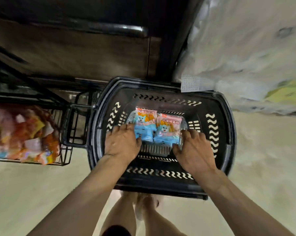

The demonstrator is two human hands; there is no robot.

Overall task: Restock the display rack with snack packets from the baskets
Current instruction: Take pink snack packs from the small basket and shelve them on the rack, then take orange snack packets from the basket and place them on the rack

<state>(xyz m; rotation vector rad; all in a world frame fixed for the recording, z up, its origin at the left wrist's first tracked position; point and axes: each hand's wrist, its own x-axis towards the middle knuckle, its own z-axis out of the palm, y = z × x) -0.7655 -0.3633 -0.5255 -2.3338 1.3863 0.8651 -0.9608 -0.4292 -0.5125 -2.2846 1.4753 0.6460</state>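
A black plastic basket (217,106) stands on the floor in front of me. In its bottom lie pink-and-blue snack packets: one on the left (144,124) and one on the right (168,131), side by side. My left hand (121,142) reaches into the basket, and its fingers curl over the left packet's left edge. My right hand (193,149) does the same from the other side, with its thumb and fingers around the right packet's lower right corner. The black wire display rack (67,133) stands to the left, its tier holding orange and pink packets (23,133).
A large pale plastic-wrapped bundle (246,53) fills the upper right, close to the basket's far corner. A dark cabinet with a metal bar handle (109,29) stands behind. My legs and feet (143,210) are just in front of the basket on the pale floor.
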